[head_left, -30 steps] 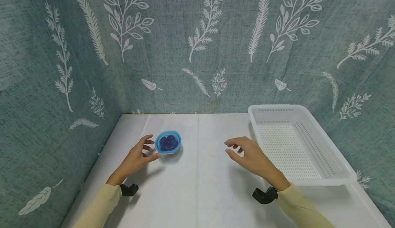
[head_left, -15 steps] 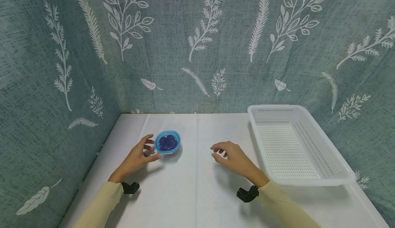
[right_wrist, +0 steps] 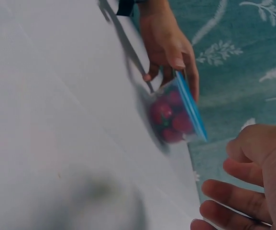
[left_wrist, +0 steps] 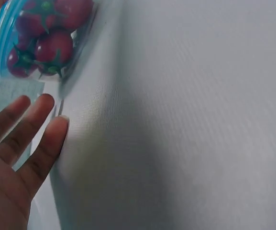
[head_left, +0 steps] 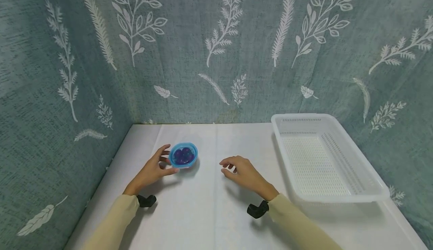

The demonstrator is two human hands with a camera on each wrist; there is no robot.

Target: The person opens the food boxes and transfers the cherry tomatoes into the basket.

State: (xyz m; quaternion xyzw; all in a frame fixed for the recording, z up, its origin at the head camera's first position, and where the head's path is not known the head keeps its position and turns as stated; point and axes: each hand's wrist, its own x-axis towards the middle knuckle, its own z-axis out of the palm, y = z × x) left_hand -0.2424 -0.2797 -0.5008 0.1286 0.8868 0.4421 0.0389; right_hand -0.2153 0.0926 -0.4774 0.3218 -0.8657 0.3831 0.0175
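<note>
A small clear tub with a blue lid stands on the left half of the white table, with several red tomatoes with green stems inside. Through the lid they look purple in the head view. My left hand is at the tub's left side, thumb near its front edge and fingers spread behind; whether any fingertip touches it is hard to tell. In the left wrist view several fingers stay apart from the tub. To the right of the tub my right hand hovers over the table, fingers loosely bent, holding nothing.
A white perforated plastic basket stands at the right of the table, with nothing in it. Teal cloth walls with white leaf prints enclose the back and sides.
My right hand has moved left across the table, away from the basket and closer to the tub. My left hand has edged slightly right; the tub has hardly moved.
</note>
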